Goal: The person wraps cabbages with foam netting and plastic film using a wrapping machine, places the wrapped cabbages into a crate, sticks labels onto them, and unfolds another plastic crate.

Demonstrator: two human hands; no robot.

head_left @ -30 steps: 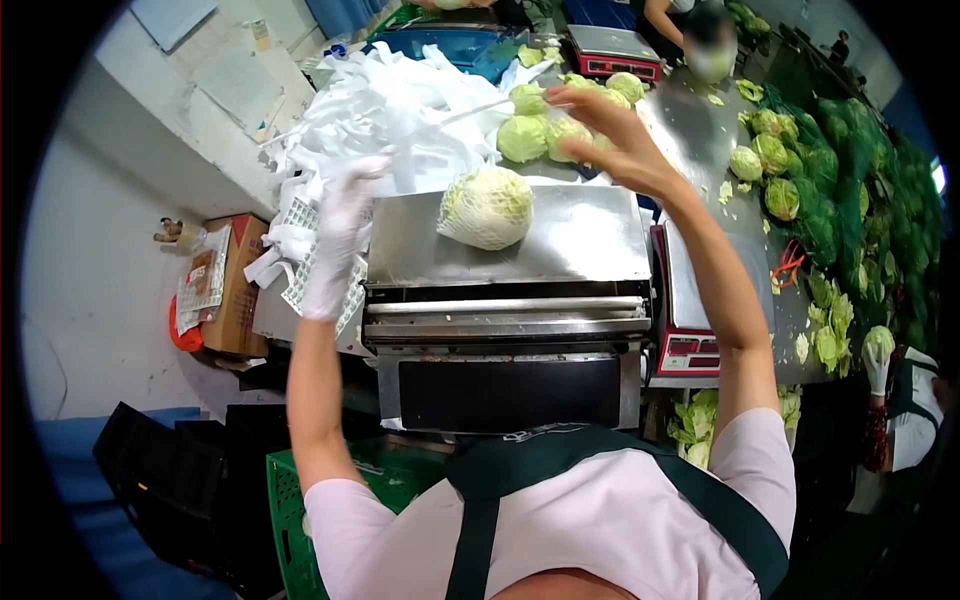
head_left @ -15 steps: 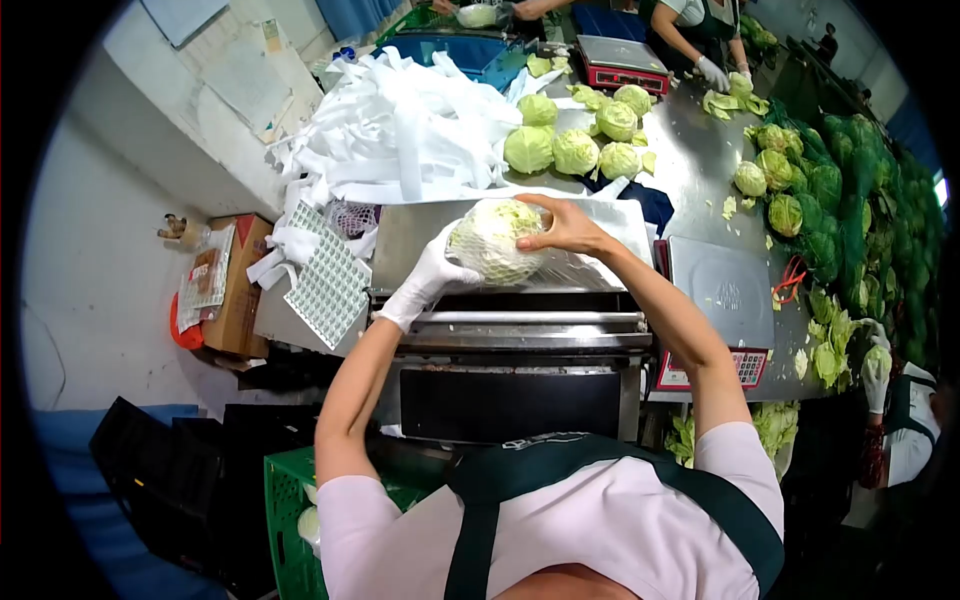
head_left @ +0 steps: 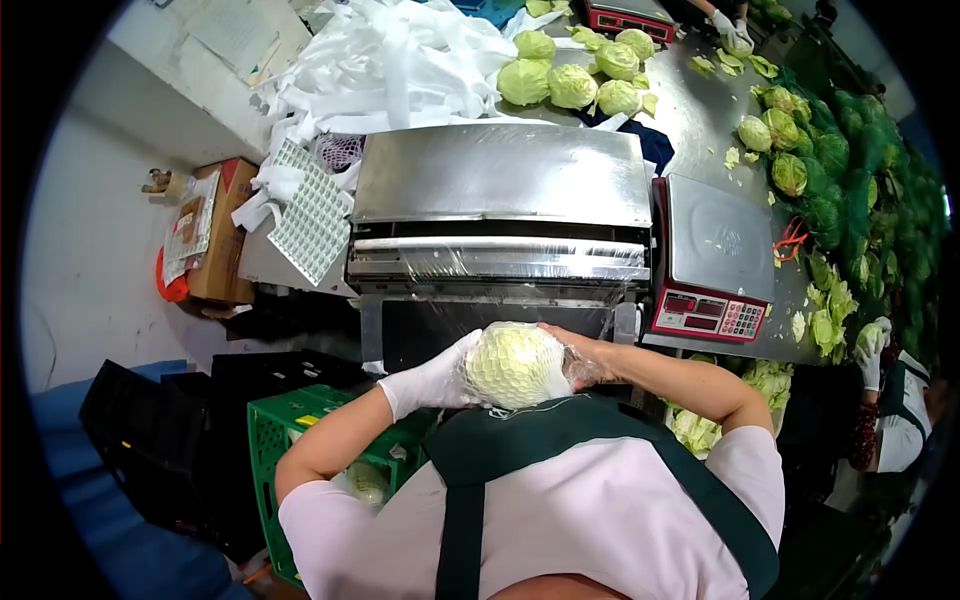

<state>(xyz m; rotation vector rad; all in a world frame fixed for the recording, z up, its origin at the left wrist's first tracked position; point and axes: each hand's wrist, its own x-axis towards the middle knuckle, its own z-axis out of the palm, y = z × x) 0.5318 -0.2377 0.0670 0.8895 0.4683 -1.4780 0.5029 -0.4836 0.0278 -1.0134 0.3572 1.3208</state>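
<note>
A pale green cabbage (head_left: 515, 366) in a white net sleeve is held between my two hands, close to my apron. My left hand (head_left: 440, 378), in a white glove, grips its left side. My bare right hand (head_left: 585, 358) holds its right side, with clear film bunched around the fingers. Clear film also stretches from the cabbage up towards the metal wrapping machine (head_left: 500, 180), whose roller lies beyond my hands. The fingertips behind the cabbage are partly hidden.
Right of the machine is a scale (head_left: 718, 235). Loose cabbages (head_left: 573, 87) and white sleeves (head_left: 400, 70) lie behind it. A green crate (head_left: 270, 450) stands at lower left, a cardboard box (head_left: 222, 235) at left. Co-workers' gloved hands show at top right and far right.
Both hands have brought the netted cabbage from the machine's top plate towards my body, drawing clear film along. The view has tilted downward.
</note>
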